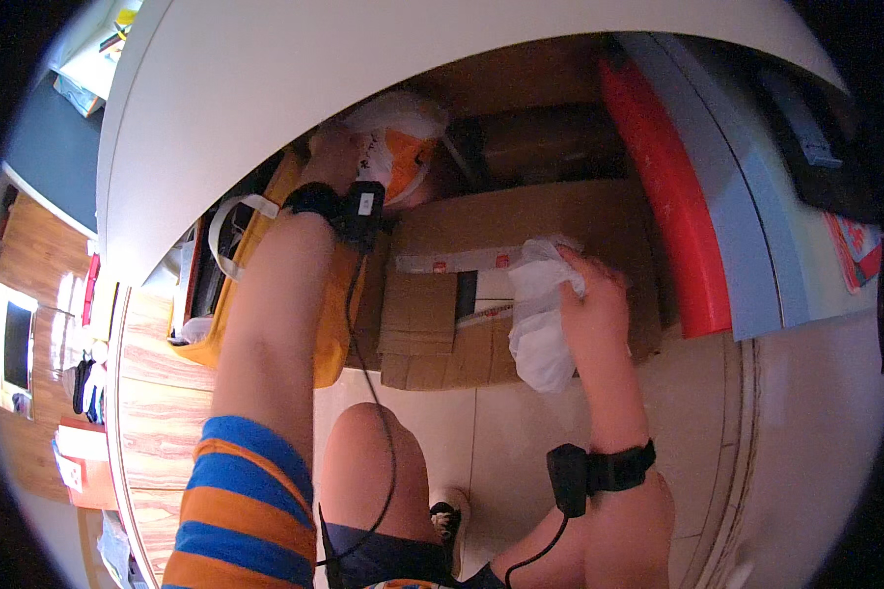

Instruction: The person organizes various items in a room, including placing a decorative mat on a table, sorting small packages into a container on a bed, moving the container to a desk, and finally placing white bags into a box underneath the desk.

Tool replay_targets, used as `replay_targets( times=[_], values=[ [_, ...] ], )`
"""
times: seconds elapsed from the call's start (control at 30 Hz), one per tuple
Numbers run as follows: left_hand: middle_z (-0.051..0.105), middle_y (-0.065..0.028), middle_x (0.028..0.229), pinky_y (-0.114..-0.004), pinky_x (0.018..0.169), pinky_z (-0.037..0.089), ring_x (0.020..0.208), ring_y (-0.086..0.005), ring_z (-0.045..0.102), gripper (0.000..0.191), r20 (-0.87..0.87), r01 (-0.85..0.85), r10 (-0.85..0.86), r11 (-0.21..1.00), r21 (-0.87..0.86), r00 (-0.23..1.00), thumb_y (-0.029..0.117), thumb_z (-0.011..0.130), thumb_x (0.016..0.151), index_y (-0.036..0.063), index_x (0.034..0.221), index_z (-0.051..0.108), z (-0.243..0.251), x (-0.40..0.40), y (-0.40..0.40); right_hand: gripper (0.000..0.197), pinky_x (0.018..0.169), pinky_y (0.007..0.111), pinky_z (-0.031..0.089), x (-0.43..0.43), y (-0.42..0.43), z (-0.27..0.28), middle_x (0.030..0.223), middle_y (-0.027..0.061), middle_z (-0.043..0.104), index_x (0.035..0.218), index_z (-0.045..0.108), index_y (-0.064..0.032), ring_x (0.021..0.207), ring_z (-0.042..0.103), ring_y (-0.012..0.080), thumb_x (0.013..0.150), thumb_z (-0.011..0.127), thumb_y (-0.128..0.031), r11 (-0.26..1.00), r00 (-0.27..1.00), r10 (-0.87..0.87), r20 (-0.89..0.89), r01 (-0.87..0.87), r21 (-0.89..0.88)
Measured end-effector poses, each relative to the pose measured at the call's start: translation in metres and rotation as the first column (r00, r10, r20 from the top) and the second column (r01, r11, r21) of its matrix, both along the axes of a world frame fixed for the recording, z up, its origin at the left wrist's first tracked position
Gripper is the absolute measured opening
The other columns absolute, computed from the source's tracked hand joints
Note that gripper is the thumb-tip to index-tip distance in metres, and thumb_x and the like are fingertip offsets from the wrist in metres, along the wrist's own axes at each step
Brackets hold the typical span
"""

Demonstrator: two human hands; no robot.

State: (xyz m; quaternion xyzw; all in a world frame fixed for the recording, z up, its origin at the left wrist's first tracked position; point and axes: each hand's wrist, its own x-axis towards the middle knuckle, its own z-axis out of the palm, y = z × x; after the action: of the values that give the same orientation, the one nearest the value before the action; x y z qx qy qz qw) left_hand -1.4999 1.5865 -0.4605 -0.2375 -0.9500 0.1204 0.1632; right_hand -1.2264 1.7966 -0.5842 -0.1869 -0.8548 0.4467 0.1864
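Observation:
My right hand (597, 294) grips a crumpled white plastic bag (545, 324) over the right part of an opened cardboard box (420, 372). The box sits on the floor under a white tabletop, with printed tape along one flap. My left hand (333, 156) reaches beneath the tabletop's edge, against a clear plastic bag (401, 151) with orange and white printing. Shadow and that bag hide most of the left fingers, so their grip is unclear. Below my left forearm stands a yellow fabric bin (331, 331) with a white handle (221, 235).
The white tabletop (412, 37) overhangs the box. A red roll-like object (670, 199) and a pale blue panel (737, 221) stand at the right. A cable (383, 383) hangs from the device on my left wrist. My knee (372, 449) is close below the box.

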Motion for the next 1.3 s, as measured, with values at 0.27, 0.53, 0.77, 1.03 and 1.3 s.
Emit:
replay_targets(
  times=[0.27, 0.53, 0.77, 1.03, 1.3],
  values=[
    [0.057, -0.0181, 0.101, -0.035, 0.073, 0.046, 0.085, -0.0313, 0.057, 0.035, 0.096, -0.117, 0.075, 0.353, 0.928, 0.993, 0.024, 0.045, 0.087, -0.0028, 0.110, 0.049, -0.062, -0.075, 0.019, 0.043, 0.089, 0.041, 0.038, 0.003, -0.003, 0.001, 0.108, 0.0155, 0.055, 0.112, 0.055, -0.0142, 0.100, 0.047, 0.0357, 0.070, 0.061, -0.010, 1.000, 0.997, -0.002, -0.075, 0.004, 0.024],
    [0.061, -0.0192, 0.091, -0.031, 0.069, 0.045, 0.080, -0.0315, 0.058, 0.035, -0.311, 0.275, 0.073, 0.308, 0.911, 0.948, 0.022, 0.050, 0.085, -0.0075, 0.105, 0.052, -0.061, -0.084, 0.005, 0.042, 0.092, 0.037, 0.036, -0.003, -0.004, 0.002, 0.109, 0.0139, 0.055, 0.112, 0.056, -0.0155, 0.102, 0.046, 0.0323, 0.073, 0.054, -0.003, 0.999, 0.999, 0.005, 0.039, -0.007, 0.053],
    [0.035, -0.0172, 0.118, -0.037, 0.087, 0.032, 0.105, -0.0335, 0.037, 0.052, -0.260, 0.173, -0.032, 0.824, 0.540, 0.965, 0.030, 0.050, 0.083, -0.0005, 0.122, 0.033, -0.087, -0.061, -0.016, 0.041, 0.091, 0.037, 0.037, -0.008, -0.010, -0.001, 0.109, 0.0149, 0.055, 0.112, 0.056, -0.0142, 0.100, 0.047, 0.0320, 0.073, 0.054, -0.002, 0.999, 1.000, 0.013, -0.026, -0.012, 0.037],
    [0.015, -0.0161, 0.141, -0.043, 0.103, 0.021, 0.126, -0.0359, 0.021, 0.069, -0.230, 0.022, 0.004, 0.994, 0.108, 0.973, 0.034, 0.050, 0.082, 0.0058, 0.136, 0.018, -0.164, -0.059, -0.012, 0.039, 0.090, 0.043, 0.037, -0.010, -0.001, -0.012, 0.105, 0.0137, 0.058, 0.109, 0.057, -0.0142, 0.099, 0.048, 0.0352, 0.070, 0.060, -0.009, 0.996, 0.997, -0.001, -0.075, 0.008, 0.092],
    [0.032, -0.0177, 0.133, -0.036, 0.098, 0.030, 0.119, -0.0321, 0.034, 0.061, 0.451, -0.121, -0.551, 0.532, 0.838, 0.702, 0.031, 0.051, 0.085, 0.0032, 0.133, 0.025, -0.149, 0.005, -0.003, 0.042, 0.090, 0.040, 0.037, -0.008, 0.001, -0.001, 0.099, 0.0127, 0.058, 0.108, 0.058, -0.0147, 0.093, 0.049, 0.0330, 0.067, 0.058, -0.004, 0.998, 0.971, -0.019, -0.237, 0.031, 0.047]
  ],
)
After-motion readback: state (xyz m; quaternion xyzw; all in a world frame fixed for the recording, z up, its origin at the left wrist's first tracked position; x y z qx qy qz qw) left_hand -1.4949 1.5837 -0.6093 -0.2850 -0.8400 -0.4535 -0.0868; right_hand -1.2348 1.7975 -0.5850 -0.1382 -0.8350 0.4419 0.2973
